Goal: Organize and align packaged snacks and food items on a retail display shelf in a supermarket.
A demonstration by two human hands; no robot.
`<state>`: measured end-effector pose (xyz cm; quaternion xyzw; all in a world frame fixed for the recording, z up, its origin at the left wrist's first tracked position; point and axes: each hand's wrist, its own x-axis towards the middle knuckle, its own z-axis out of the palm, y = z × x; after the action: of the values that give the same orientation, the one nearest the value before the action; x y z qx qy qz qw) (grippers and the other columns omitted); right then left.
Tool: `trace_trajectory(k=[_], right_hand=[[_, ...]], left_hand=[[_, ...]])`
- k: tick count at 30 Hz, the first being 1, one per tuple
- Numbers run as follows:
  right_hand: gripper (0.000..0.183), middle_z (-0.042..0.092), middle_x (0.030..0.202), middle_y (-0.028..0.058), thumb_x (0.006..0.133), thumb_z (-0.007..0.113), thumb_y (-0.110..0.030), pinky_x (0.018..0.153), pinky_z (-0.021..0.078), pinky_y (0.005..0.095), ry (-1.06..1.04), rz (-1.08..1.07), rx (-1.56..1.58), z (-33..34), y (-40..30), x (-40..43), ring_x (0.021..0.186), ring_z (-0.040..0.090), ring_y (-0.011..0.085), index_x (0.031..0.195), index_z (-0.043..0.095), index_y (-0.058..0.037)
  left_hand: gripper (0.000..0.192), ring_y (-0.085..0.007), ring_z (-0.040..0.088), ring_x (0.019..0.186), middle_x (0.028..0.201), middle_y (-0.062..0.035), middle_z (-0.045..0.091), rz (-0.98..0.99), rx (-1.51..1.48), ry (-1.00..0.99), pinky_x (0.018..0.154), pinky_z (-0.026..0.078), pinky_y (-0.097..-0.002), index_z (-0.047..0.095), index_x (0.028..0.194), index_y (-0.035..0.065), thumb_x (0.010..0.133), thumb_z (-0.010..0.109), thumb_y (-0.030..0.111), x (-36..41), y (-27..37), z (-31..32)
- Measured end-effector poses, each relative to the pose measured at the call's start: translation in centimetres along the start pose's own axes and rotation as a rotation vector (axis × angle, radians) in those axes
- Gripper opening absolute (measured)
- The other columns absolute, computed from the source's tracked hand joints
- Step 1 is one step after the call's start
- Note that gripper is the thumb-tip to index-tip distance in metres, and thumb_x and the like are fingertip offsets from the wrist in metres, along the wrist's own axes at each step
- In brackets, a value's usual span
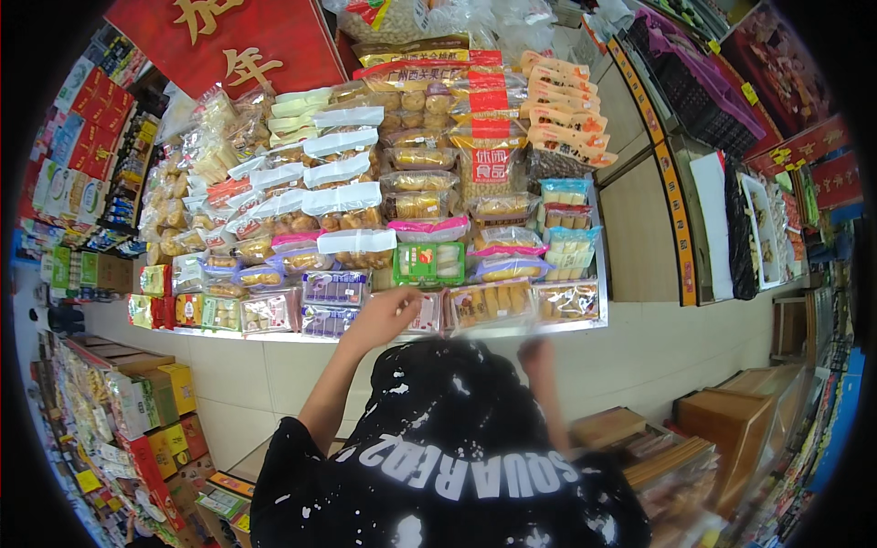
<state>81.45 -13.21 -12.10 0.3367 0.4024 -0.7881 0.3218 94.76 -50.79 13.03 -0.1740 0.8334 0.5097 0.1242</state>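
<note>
My left hand (pixel 389 312) is at the front row of a display table of packaged snacks, its fingers curled at a pink-and-white packet (pixel 426 316). Whether it grips the packet cannot be told. Left of that hand, two purple-labelled packs (pixel 334 288) are stacked. To its right sit a clear tray pack of pastries (pixel 492 305) and a dark-patterned snack pack (pixel 567 301). Behind them lies a green-framed pack (pixel 429 264). My right hand (pixel 536 356), blurred by motion, is low beside my torso, just in front of the table edge (pixel 582 327); its fingers are unclear.
Many bagged pastries and nuts (pixel 349 205) cover the table behind. A large red sign (pixel 233 48) rises at the back left. Wood-coloured cabinets (pixel 637 233) adjoin on the right. Stacked cartons (pixel 164 411) stand behind me on the left, wooden boxes (pixel 726 418) on the right.
</note>
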Motion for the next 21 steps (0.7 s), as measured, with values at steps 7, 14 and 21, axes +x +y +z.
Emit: trace_trajectory(k=[7,14,21], right_hand=[[0.019,0.048,0.071,-0.0003,0.1,0.05,-0.031,0.052,0.041,0.0294,0.294,0.0,0.007,2.7,-0.5,-1.3,0.059,0.049,0.0156,0.091,0.056,-0.0147],[0.02,0.051,0.073,0.0024,0.098,0.052,-0.029,0.051,0.0427,0.0293,0.317,-0.04,0.024,3.6,-0.2,-0.3,0.062,0.052,0.018,0.092,0.061,-0.0123],[0.02,0.052,0.073,0.0038,0.098,0.052,-0.029,0.054,0.0453,0.0299,0.336,-0.016,0.038,2.2,-0.1,0.1,0.066,0.055,0.0191,0.092,0.06,-0.011]], left_hand=[[0.062,-0.0314,0.056,0.117,0.121,-0.0132,0.059,0.272,0.597,0.319,0.092,0.046,-0.0475,0.056,0.128,0.0061,0.076,0.078,0.032,11.5,-5.2,1.1],[0.079,-0.0284,0.052,0.114,0.12,-0.0132,0.055,0.216,0.848,0.288,0.092,0.039,-0.0457,0.054,0.128,0.0017,0.062,0.085,0.032,12.9,-4.9,1.5],[0.085,-0.0304,0.05,0.119,0.121,-0.0151,0.053,0.176,0.883,0.264,0.093,0.04,-0.0456,0.05,0.128,0.0004,0.06,0.086,0.037,14.1,-6.1,2.6]])
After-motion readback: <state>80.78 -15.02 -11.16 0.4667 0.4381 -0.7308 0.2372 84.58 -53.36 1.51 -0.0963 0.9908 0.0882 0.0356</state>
